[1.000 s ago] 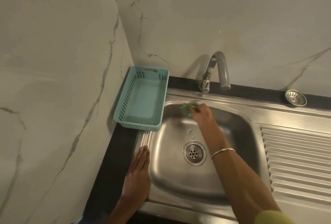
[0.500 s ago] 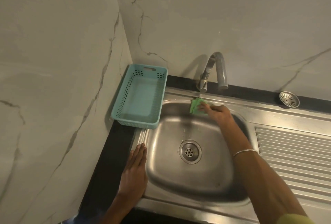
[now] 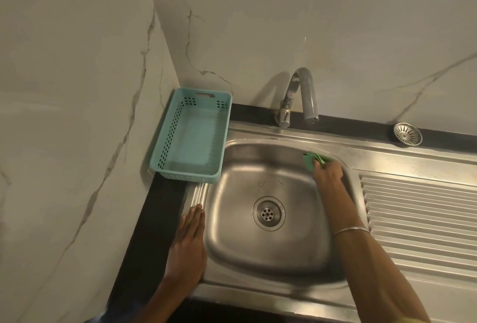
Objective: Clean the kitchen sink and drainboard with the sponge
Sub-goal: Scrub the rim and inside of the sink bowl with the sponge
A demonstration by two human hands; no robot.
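Nearest the camera, the left hand lies flat with its fingers straight and together on the left rim of the steel sink, its fingertips pointing away toward the wall and its outer edge over the dark counter. It holds nothing. The right forearm comes in from the lower right and crosses over the basin, a thin metal bangle around the wrist.

In the floor of the basin sits the round drain, its perforated centre showing; no dish or utensil is visible in the bowl, only bare steel with a few faint marks just beyond the drain. To the right of the basin runs the ribbed drainboard.

Farther in, the right hand has its fingers curled round a green sponge and presses it against the basin's back wall near the far right corner, just under the rim.

On the counter at the sink's left, tucked into the corner of the marble walls, stands a teal plastic basket with perforated sides and a handle slot at its far end; its near right corner overlaps the sink's rim. Nothing is visible inside it.

At the back, the curved tap rises from the ledge, its spout over the back rim. Far right on the ledge lies a loose metal strainer.
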